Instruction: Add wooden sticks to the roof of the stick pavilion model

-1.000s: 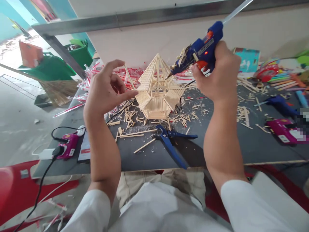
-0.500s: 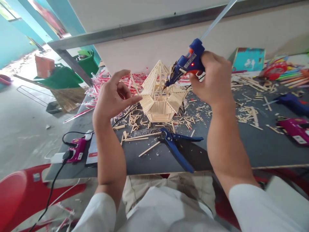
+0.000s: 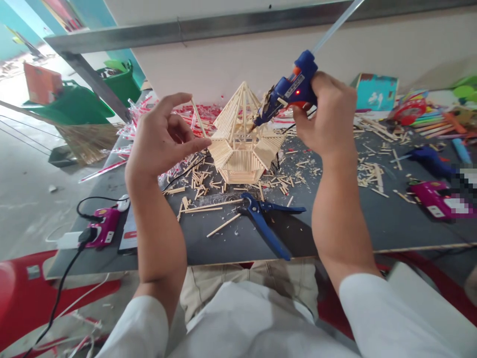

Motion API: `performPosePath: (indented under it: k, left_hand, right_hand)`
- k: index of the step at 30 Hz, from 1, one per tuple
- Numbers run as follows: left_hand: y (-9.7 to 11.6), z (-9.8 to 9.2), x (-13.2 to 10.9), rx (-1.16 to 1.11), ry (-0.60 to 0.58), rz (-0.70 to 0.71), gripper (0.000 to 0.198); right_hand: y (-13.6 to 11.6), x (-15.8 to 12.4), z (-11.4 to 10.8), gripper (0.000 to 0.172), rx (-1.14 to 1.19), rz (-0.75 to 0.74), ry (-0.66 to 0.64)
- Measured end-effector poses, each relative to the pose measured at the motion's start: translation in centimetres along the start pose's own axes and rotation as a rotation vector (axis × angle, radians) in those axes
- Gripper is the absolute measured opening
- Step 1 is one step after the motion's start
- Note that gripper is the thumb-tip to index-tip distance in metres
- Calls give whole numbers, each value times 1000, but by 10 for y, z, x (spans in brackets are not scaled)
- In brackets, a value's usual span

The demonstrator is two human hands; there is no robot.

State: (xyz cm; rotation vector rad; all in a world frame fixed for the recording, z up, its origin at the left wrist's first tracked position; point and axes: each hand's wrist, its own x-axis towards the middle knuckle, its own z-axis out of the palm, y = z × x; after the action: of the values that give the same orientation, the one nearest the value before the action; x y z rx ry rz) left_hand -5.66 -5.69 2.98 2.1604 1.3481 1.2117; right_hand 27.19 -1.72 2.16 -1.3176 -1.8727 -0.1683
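Note:
A small house-like model (image 3: 242,144) built of thin wooden sticks stands on the dark table, with a pointed, partly open upper roof and slatted lower eaves. Left of it, my left hand (image 3: 164,132) pinches a thin wooden stick (image 3: 198,117) upright between thumb and index finger. My right hand (image 3: 330,112) is wrapped around a blue hot glue gun (image 3: 294,87) with a lit red light and a clear glue stick in its back. The gun's nozzle points down at the roof's right side; whether it touches the sticks I cannot tell.
A blue-handled cutter (image 3: 264,223) lies in front of the model among scattered stick offcuts (image 3: 201,184). Purple power sockets (image 3: 102,227) sit at left and right. Red-and-clear plastic wrappers (image 3: 145,114) pile behind. Another glue gun (image 3: 428,159) rests at right.
The camera view has shifted slightly, so the scene sits a little further left and up. Both hands keep their holds, and the glue gun's nozzle stays by the roof.

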Motion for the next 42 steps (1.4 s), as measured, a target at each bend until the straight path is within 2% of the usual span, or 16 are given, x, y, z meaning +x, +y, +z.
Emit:
performPosePath:
  k: [7, 15, 20, 29, 42]
  left_hand:
    - [-1, -2, 0, -31, -10, 31, 82]
    - [-12, 0, 2, 8, -11, 71, 83]
    - [-9, 0, 1, 18, -38, 82, 74]
    - [-10, 1, 0, 36, -56, 95, 72]
    - [-11, 0, 0, 71, -57, 71, 74]
  right_hand:
    - [1, 0, 2, 23, -26, -28, 5]
    - [-3, -1, 1, 23, -87, -47, 8]
    - [-5, -1, 0, 24, -118, -53, 10]
    - [-1, 0, 3, 29, -154, -57, 11]
    - [-3, 0, 2, 22, -78, -31, 34]
